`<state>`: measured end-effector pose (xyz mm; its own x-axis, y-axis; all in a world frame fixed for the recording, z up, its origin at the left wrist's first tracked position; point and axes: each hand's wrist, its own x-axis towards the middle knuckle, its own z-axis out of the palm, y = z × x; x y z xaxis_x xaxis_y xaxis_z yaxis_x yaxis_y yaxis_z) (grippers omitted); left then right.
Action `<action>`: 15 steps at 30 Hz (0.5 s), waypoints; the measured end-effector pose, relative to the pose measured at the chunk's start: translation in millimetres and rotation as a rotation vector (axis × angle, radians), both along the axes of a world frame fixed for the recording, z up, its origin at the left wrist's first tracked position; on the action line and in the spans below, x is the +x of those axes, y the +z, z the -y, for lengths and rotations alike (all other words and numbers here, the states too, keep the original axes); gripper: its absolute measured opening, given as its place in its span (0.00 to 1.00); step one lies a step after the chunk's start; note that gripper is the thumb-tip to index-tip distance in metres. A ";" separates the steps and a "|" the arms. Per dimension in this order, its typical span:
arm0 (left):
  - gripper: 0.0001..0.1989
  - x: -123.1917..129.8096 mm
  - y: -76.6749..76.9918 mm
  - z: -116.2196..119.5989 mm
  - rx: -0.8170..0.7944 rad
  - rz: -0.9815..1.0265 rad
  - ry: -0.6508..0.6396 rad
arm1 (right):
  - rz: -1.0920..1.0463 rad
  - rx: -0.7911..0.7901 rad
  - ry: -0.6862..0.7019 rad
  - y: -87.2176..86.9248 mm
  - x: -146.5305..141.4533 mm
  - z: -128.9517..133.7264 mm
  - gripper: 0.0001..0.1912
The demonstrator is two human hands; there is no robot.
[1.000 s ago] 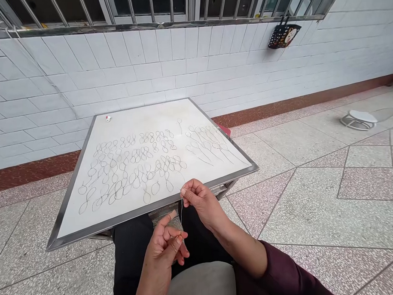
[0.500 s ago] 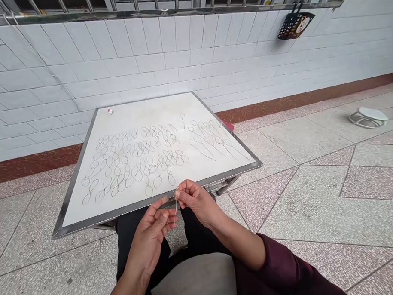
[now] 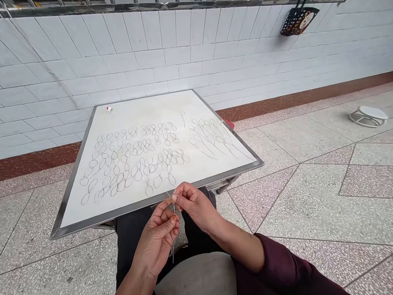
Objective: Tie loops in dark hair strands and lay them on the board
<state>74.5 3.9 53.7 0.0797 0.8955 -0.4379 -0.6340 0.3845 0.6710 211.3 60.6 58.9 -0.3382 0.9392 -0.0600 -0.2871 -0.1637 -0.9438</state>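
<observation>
Over my lap, just off the table's near edge, my right hand pinches a thin wire between thumb and fingertips. My left hand is closed on the same wire lower down, its index fingertip up against the right fingertips. A short end of the wire pokes out above the pinch, and the longer tail hangs below the left fingers. On the white table lie rows of wires bent into figure-eight loops. To their right are several wires with one loop and a straight tail.
A small white and pink object sits at the table's far left corner. Behind the table is a white tiled wall, where a dark patterned bag hangs. A white stool stands on the floor at the right.
The left fingers have moved up and closed on the wire, meeting the right fingertips. The right hand keeps its pinch and has shifted slightly left. The wire's tail hangs straighter.
</observation>
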 end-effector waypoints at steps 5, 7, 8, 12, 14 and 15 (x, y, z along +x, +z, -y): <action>0.25 3.7 3.2 1.9 0.036 -0.092 -0.029 | 0.020 -0.004 -0.031 -0.4 0.8 -1.9 0.15; 0.25 5.3 2.0 4.7 0.046 -0.129 -0.045 | 0.026 0.003 -0.055 -0.6 1.7 -3.7 0.15; 0.24 6.2 0.8 6.6 0.049 -0.144 -0.051 | 0.027 0.007 -0.065 -0.9 2.2 -4.7 0.15; 0.23 8.7 -6.7 14.8 0.046 -0.176 -0.078 | 0.060 0.026 -0.081 -4.1 4.3 -7.0 0.14; 0.24 8.5 -11.1 18.3 0.034 -0.185 -0.119 | 0.083 0.049 -0.111 -6.9 5.3 -7.5 0.12; 0.25 8.1 -13.6 19.9 0.027 -0.195 -0.144 | 0.091 0.060 -0.128 -8.3 5.7 -7.9 0.12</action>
<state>82.6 -16.0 40.1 0.1241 0.8924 -0.4338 -0.4315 0.4422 0.7863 217.0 68.5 50.6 -0.2112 0.9770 -0.0278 -0.2148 -0.0742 -0.9738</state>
